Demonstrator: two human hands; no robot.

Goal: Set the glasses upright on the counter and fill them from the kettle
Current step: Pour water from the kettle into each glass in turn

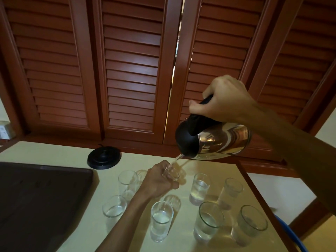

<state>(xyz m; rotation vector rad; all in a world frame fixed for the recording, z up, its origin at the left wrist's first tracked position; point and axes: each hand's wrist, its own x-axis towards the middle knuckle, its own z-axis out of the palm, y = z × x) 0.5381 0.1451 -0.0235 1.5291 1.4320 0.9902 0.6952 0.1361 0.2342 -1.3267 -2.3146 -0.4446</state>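
- Right hand (225, 99) grips the black handle of the kettle (214, 140), tilted spout-down; judged heavy, so keep the full-fist hold.
- Left hand (160, 180) wraps the glass (172, 174) below the spout on the table (91, 206); thin, slippery, fragile.
- Other glasses (200, 188) stand around this hand.

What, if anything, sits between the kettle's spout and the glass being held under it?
Nothing visible does. The shiny steel kettle with the black lid is tilted in the right hand, and water falls straight into the clear glass held by the left hand.
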